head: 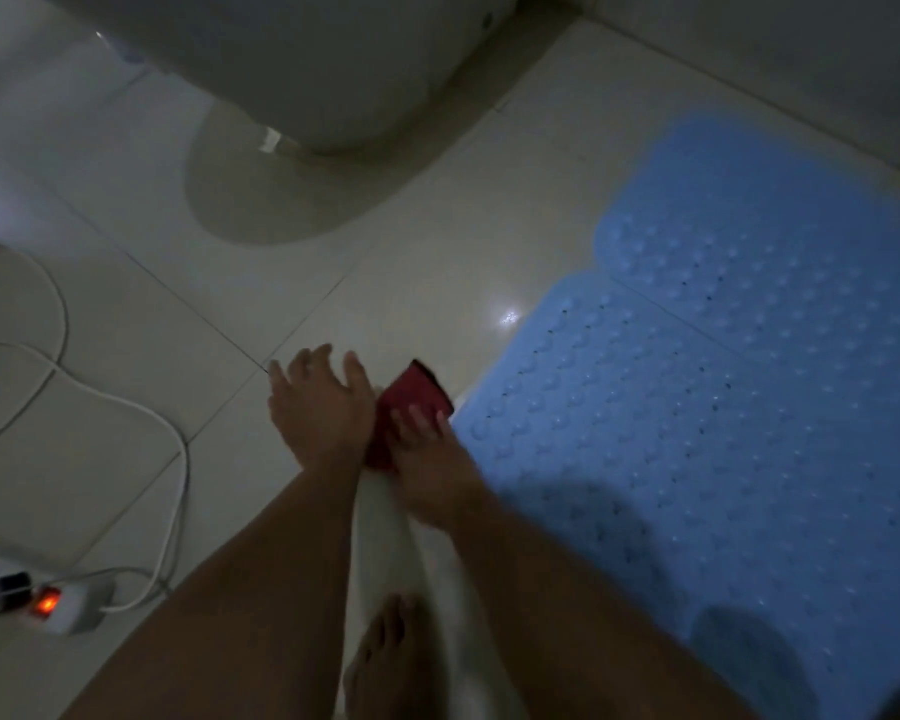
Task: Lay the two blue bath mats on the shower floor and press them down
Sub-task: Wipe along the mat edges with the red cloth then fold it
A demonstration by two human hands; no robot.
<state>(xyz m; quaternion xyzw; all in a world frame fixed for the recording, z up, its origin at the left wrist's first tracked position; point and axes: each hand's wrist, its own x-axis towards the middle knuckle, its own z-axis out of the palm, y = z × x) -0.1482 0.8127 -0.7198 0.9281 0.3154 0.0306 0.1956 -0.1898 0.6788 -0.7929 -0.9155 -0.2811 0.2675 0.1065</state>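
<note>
Two blue bath mats lie flat on the tiled floor at the right, edge to edge: the near mat (697, 485) and the far mat (780, 241), both with rows of round bumps. My left hand (318, 407) hovers over bare tile left of the near mat, fingers spread and holding nothing. My right hand (427, 459) grips a small dark red object (411, 402) just beside the near mat's left corner. The picture is dim and blurred, so I cannot tell what the red object is.
A white toilet base (302, 70) stands at the back, its shadow on the tiles. White cables (178, 459) run across the floor at the left to a power strip with a lit red switch (48, 602). My bare foot (391, 657) is at the bottom.
</note>
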